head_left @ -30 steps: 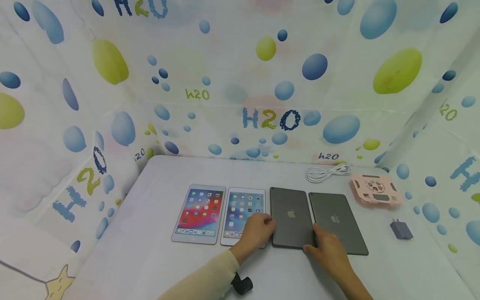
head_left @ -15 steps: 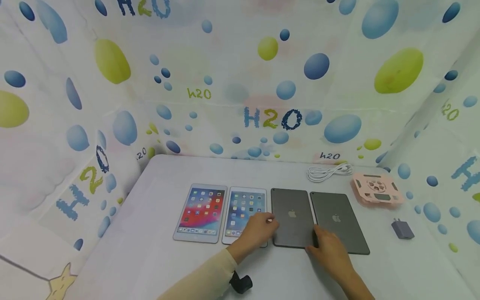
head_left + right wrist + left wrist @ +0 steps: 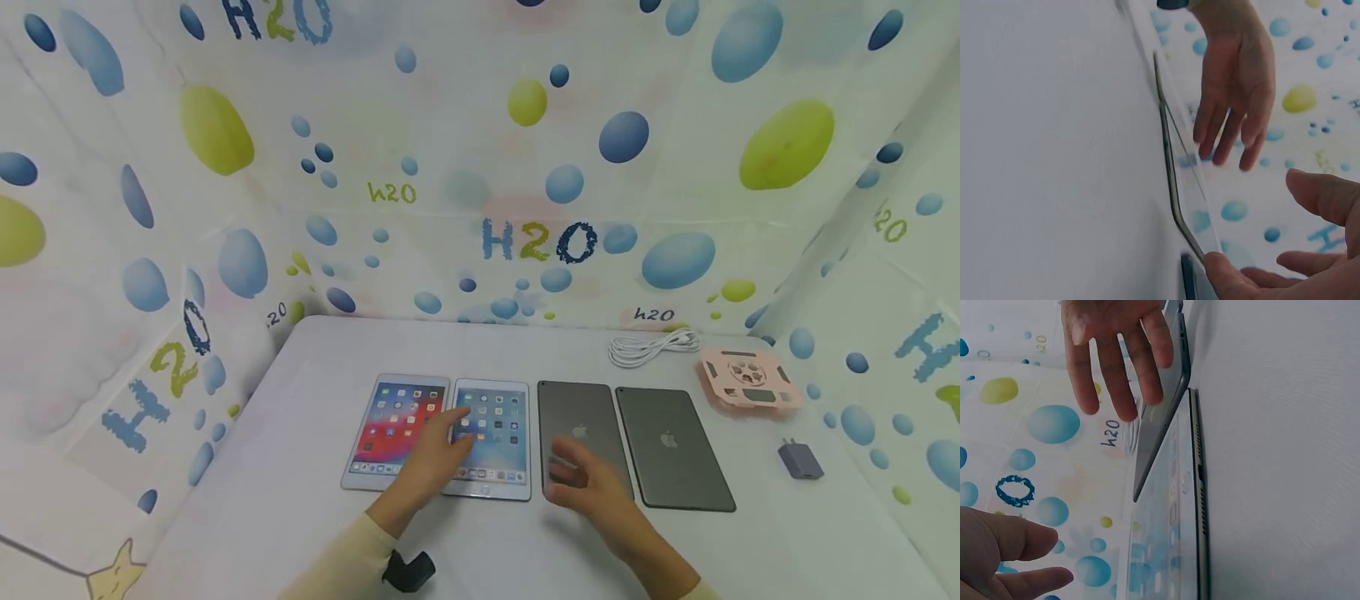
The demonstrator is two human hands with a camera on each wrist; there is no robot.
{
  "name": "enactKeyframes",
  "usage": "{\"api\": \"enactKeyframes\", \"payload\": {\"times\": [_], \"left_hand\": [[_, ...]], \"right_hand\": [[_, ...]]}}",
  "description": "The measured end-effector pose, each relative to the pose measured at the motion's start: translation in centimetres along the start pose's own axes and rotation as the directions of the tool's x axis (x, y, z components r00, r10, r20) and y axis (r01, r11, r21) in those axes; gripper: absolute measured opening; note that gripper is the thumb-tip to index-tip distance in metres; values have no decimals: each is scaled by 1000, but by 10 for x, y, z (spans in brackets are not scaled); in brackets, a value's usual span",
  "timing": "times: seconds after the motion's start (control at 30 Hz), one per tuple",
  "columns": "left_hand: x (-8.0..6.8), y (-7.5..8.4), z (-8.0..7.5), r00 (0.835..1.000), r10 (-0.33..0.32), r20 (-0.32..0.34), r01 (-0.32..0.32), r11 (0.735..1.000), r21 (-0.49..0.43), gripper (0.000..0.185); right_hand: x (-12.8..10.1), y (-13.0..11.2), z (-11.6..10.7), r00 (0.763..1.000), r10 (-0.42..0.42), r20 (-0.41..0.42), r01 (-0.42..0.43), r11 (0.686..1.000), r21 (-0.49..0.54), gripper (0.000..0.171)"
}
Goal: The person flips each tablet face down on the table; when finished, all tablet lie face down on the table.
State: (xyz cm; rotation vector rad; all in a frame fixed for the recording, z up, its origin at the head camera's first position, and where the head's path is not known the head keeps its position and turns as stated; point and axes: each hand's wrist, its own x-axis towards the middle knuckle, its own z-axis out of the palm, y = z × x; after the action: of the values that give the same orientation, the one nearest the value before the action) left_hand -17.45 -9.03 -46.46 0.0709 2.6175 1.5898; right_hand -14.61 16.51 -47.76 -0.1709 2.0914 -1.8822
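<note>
Four-sided tablets lie in a row on the table. A white-framed tablet with a red-blue screen [image 3: 367, 433] is leftmost, beside a white-framed tablet with a blue screen [image 3: 498, 437]. To their right, a dark grey tablet [image 3: 573, 404] and another dark grey tablet [image 3: 675, 454] lie backs up. My left hand [image 3: 427, 458] hovers over the two lit tablets, thumb and fingers apart, holding nothing. Above the nearer dark tablet, my right hand [image 3: 596, 487] hangs with loosely bent fingers. Both wrist views show the left hand [image 3: 1004, 550] and right hand [image 3: 1310, 262] spread, with nothing gripped.
At the back right lie a coiled white cable [image 3: 648, 347] and a pink stand-like device with a round fan-shaped centre [image 3: 750, 379]. A dark plug adapter [image 3: 800, 459] sits near the right edge. Patterned cloth [image 3: 525, 167] walls the table's back and sides.
My left hand has moved left from the gap beside the dark tablet. My right hand has let go of that tablet's right edge, lifted and shifted left. The second tablet's screen is more exposed.
</note>
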Motion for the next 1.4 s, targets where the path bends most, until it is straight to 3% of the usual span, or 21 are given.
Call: {"api": "enactKeyframes", "payload": {"times": [0.07,0.27,0.57,0.87,1.1,1.4], "left_hand": [[-1,-6,-4,1000,-16,2,16,1000,-7,48],[-3,-14,-5,999,-41,12,41,999,-14,51],[-11,-12,-4,995,-84,53,88,993,-84,55],[-7,-18,-3,992,-78,102,95,978,-183,64],[-6,-12,5,985,-107,135,130,976,-173,72],[-2,0,9,978,-110,175,144,970,-195,79]], "right_hand": [[5,0,9,999,9,30,-11,996,84,80],[13,0,24,999,33,4,-34,993,113,80],[17,1,31,998,59,9,-60,981,184,77],[19,2,32,998,61,20,-64,957,281,80],[26,-1,36,991,-20,129,-26,938,345,64],[31,-6,45,961,-79,265,10,968,252,89]]}}
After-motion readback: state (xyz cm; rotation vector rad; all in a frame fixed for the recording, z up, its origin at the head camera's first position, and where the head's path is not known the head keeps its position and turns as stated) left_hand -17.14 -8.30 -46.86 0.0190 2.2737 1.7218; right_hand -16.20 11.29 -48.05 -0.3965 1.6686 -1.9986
